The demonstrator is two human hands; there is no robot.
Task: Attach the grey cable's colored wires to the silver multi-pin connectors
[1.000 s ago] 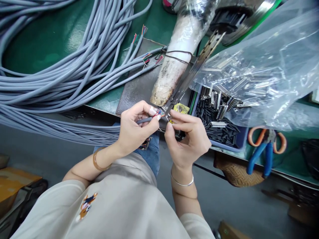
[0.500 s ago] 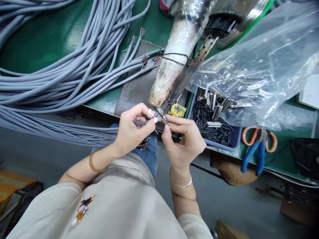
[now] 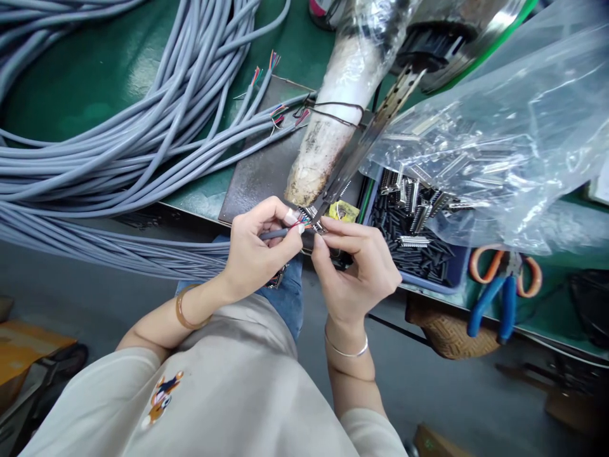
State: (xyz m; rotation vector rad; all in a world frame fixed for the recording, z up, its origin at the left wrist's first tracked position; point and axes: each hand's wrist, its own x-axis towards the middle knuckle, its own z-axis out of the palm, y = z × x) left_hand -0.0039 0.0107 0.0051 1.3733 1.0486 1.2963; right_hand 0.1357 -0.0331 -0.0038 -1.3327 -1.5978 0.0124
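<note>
Pinched a grey, round-sheathed cable [image 3: 271, 235] between thumb and fingers of the left hand [image 3: 254, 246], with thin red, blue and orange wires [image 3: 304, 220] fanned out at the stripped end. Brought thumb and fingertips of the right hand [image 3: 361, 263] close together at the near end of a small, silver metal connector [image 3: 310, 211], just beyond the left thumb; could not tell whether gripping connector, wire or both. Held both hands right by the tip of a dark, tapering metal rod with a perforated shank [image 3: 364, 143], below the scorched mouth of a white tube wrapped in clear plastic [image 3: 323, 139]. Seemed to risk, assuming a hot rod, burnt fingertips or melted insulation from a slight drift of either hand. Could also have misplaced a wire among such crowded strands, or bridged neighbouring contacts by letting stray ends touch. Risked, too, a tug from the long, grey cable bundle [image 3: 143, 251] along the edge of the green counter [image 3: 128, 70], perhaps enough to drag wires away from the connector. Might, with a careless right elbow, have knocked down blue-handled metal pliers [image 3: 507, 308], lying partly past the counter's edge.
</note>
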